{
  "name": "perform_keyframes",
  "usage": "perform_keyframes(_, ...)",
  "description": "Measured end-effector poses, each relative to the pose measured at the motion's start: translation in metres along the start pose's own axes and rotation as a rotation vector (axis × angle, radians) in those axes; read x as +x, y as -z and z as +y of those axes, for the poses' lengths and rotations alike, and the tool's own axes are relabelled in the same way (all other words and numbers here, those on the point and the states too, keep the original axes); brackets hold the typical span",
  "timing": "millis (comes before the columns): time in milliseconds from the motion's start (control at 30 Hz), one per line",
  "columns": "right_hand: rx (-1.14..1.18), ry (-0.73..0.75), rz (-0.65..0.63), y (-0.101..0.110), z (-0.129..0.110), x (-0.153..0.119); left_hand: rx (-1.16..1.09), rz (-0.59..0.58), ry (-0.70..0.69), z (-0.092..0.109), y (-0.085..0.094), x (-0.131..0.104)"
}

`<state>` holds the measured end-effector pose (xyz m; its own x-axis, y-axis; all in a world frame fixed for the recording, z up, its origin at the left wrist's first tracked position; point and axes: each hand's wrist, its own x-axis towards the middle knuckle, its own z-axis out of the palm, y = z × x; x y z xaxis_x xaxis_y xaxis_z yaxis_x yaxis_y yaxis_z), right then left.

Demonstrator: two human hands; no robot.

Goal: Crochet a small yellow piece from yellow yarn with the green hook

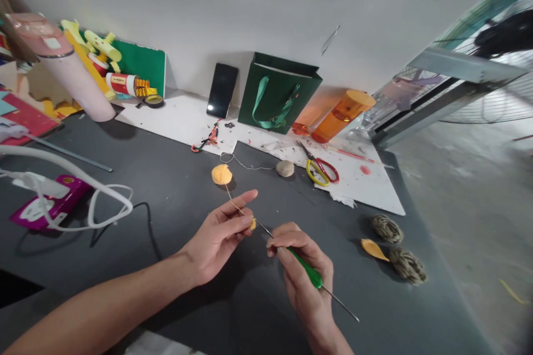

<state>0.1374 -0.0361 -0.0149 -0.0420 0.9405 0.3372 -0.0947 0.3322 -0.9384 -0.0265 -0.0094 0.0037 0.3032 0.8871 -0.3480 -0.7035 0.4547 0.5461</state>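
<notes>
Near the middle of the dark table, my left hand pinches a small yellow piece, its index finger stretched out. A thin thread runs from this hand up to a yellow-orange ball. My right hand is wrapped round the green handle of a thin metal hook tool, whose tip reaches the yellow piece. The tool's other metal end sticks out below the right hand. A beige ball with a loose thread lies beyond my hands.
Red-and-yellow scissors lie on a white board. Behind stand a green bag, a phone and an orange bottle. Grey-green yarn bundles lie right; a pink bottle and white cable are left.
</notes>
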Motion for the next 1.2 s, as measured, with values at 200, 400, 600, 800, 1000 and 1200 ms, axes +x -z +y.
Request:
perform_keyframes(200, 0.097, -0.031, -0.005, 0.002, 0.001, 0.004, 0.045, -0.018, -0.039, -0.002, 0.0, 0.0)
perform_keyframes(400, -0.013, -0.014, -0.025, 0.006, 0.001, 0.0, 0.14, 0.011, -0.125, -0.003, 0.0, 0.001)
perform_keyframes(600, -0.084, 0.041, -0.032, 0.007, -0.001, 0.001, 0.219, 0.046, -0.172, -0.004, 0.001, 0.0)
perform_keyframes(800, -0.104, 0.032, -0.035, 0.009, 0.0, -0.001, 0.243, 0.042, -0.179, -0.005, 0.002, 0.001)
perform_keyframes(1000, 0.103, -0.039, -0.01, 0.006, 0.002, 0.004, 0.178, -0.022, -0.11, -0.001, 0.0, 0.001)
perform_keyframes(1200, 0.337, -0.157, -0.032, 0.004, 0.003, 0.011, 0.136, -0.072, -0.018, 0.0, -0.002, 0.0)
